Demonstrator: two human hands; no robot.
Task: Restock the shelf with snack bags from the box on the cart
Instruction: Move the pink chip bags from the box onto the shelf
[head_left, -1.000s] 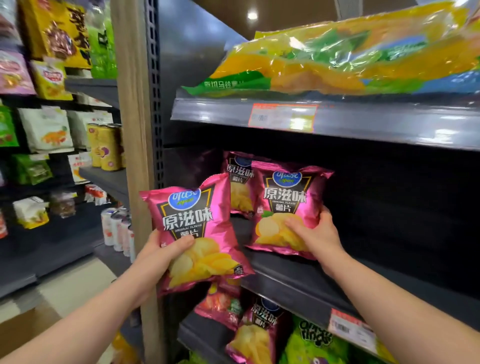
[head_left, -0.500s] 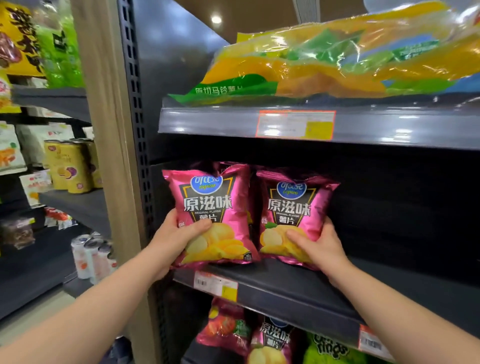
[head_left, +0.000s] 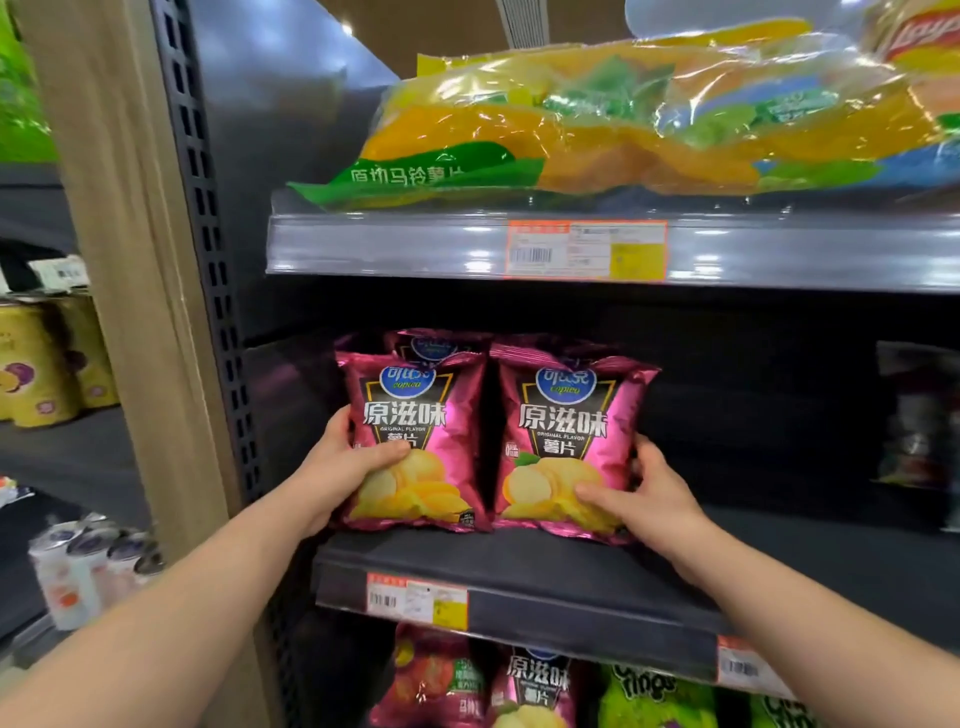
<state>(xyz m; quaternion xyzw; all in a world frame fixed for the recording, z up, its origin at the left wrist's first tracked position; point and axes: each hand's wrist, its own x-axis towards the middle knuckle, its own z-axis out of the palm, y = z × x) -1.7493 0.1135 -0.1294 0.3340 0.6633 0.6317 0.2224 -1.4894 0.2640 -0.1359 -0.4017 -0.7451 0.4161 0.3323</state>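
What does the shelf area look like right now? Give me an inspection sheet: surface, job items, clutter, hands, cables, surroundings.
Surface: dark shelf, price tag on its front edge.
Job's things: left bag and right bag upright, side by side on the shelf; third bag behind.
Clutter: nothing seen.
Grippers: left hand grips left bag; right hand grips right bag.
Cables: nothing seen.
Surroundings: yellow packs above, more bags below, cans at left.

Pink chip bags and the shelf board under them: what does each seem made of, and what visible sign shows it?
Pink chip bags: probably metallised plastic film, glossy; bright streaks and crinkled seams. Shelf board: likely painted metal, matte dark grey; flat, dull surface.
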